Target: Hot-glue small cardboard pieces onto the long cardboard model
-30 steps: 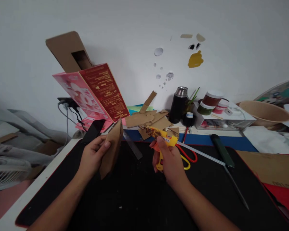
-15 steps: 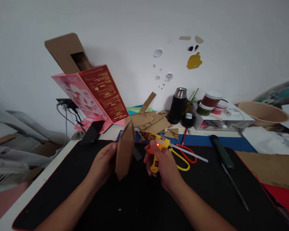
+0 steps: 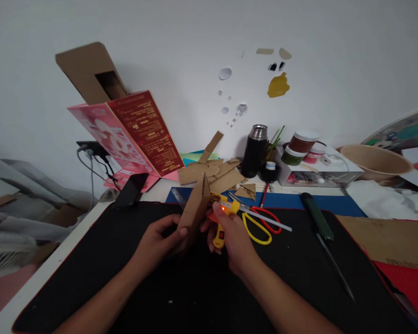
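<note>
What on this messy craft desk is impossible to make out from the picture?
All in the head view:
- Nozzle of the glue gun: hidden behind the cardboard piece that the left hand holds.
- The gun's grip: mostly covered by the right hand.
- Print on the red box: too small to read.
- Inside of the bowl: hidden by its own rim.

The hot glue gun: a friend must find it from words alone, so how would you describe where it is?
On the big black mat, near the middle of its far edge, the right hand grips the hot glue gun. It is small and yellow, pointing at the cardboard piece in the left hand. Unlike the yellow-and-red scissors lying beside it, it shows a lit red lamp.
</note>
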Action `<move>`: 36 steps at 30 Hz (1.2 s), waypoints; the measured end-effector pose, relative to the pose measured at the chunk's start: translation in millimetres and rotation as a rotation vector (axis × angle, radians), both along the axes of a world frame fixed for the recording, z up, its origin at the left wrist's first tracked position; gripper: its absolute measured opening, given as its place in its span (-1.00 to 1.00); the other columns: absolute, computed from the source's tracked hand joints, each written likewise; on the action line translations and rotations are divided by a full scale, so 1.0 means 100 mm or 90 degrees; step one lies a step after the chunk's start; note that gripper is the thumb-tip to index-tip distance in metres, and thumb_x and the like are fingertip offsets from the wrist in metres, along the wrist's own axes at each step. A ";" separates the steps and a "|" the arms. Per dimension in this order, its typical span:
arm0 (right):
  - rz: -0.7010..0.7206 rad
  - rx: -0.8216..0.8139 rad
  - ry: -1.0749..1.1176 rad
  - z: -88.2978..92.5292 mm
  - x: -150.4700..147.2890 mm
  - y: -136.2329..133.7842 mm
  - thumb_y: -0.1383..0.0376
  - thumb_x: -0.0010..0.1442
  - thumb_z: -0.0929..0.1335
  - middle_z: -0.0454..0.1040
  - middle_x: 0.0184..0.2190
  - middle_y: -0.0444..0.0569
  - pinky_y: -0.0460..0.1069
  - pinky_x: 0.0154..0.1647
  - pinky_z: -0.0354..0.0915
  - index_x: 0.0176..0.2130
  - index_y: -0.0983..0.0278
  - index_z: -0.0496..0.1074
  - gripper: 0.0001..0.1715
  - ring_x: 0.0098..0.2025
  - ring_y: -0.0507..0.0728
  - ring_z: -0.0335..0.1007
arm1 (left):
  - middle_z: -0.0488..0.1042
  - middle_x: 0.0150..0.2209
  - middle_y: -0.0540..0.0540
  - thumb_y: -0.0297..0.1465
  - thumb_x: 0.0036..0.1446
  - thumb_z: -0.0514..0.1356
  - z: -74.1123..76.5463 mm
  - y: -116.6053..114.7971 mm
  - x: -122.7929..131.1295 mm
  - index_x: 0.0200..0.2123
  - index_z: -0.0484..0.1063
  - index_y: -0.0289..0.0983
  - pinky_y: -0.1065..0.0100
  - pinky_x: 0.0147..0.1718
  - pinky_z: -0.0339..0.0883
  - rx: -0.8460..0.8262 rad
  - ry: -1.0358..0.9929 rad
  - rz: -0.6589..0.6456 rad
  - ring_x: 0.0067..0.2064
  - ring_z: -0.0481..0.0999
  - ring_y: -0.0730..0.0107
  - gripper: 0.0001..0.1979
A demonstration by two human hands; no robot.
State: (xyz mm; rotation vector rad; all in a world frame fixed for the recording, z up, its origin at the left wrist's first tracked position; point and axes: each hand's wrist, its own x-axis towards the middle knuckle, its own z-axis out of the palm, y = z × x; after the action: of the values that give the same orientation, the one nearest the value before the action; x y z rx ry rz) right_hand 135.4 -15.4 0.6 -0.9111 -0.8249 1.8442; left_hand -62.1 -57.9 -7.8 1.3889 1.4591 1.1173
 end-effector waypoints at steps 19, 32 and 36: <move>0.006 0.160 -0.143 0.01 0.03 -0.04 -0.44 -0.09 0.51 0.46 -0.59 -0.14 -0.06 -0.62 0.18 -0.26 0.24 0.49 -0.14 -0.58 0.08 0.32 | 0.65 -0.38 -0.09 -0.09 0.19 0.34 0.36 -0.02 0.25 -0.33 0.64 -0.20 0.36 -0.37 0.41 0.044 0.085 -0.041 -0.35 0.59 0.22 -0.70; -0.006 -0.019 -0.034 -0.03 0.09 0.01 -0.29 -0.07 0.59 0.50 -0.53 -0.18 -0.14 -0.72 0.17 -0.18 0.23 0.47 -0.23 -0.61 0.04 0.38 | 0.67 -0.34 -0.10 -0.12 0.40 0.13 0.55 0.28 -0.17 -0.10 0.68 -0.16 0.33 -0.40 0.40 0.159 0.316 0.053 -0.43 0.56 0.25 -0.63; -0.019 -0.022 -0.018 0.03 0.16 0.05 -0.28 -0.03 0.58 0.48 -0.57 -0.21 -0.16 -0.74 0.14 -0.19 0.21 0.44 -0.26 -0.64 0.03 0.36 | 0.66 -0.08 -0.14 -0.38 0.30 0.19 0.23 0.79 -0.46 -0.03 0.65 -0.15 0.23 -0.01 0.43 0.158 0.519 -0.098 -0.05 0.61 0.13 -0.73</move>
State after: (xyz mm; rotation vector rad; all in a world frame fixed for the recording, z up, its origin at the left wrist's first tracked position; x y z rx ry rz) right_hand 151.1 -10.4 3.6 -0.9675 -0.7954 1.8285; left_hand -107.8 21.1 14.7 2.2576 1.7400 0.6598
